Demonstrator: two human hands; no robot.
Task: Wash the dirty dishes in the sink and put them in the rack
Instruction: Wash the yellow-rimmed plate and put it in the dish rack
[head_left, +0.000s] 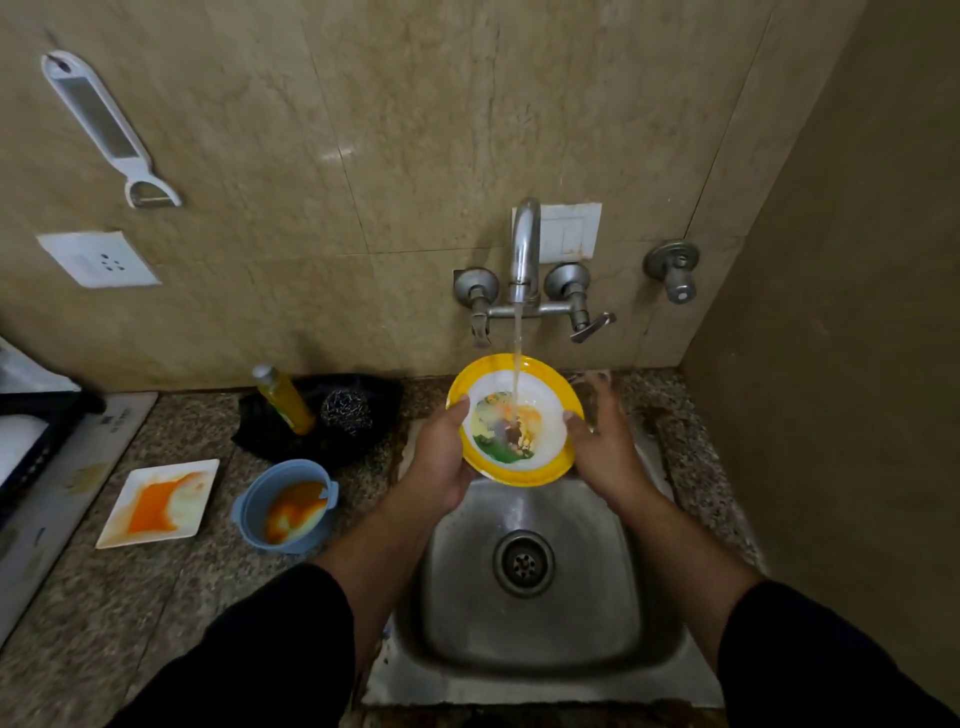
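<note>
A yellow-rimmed bowl (540, 470) with a white inside and green and orange smears is tilted under the running tap (524, 249), above the steel sink (447, 613). My left hand (441, 457) grips its left rim, thumb on the inside. My right hand (602, 447) holds the right rim, thumb over the edge, fingers behind. Water streams into the bowl. On the counter to the left lie a white square plate (150, 530) stained orange and a blue pot (254, 501) with orange residue.
A yellow soap bottle (285, 397) and a steel scrubber (347, 410) sit on a black cloth behind the pot. A dark rack (31, 441) stands at the far left. A peeler (104, 124) hangs on the tiled wall. A side wall closes the right.
</note>
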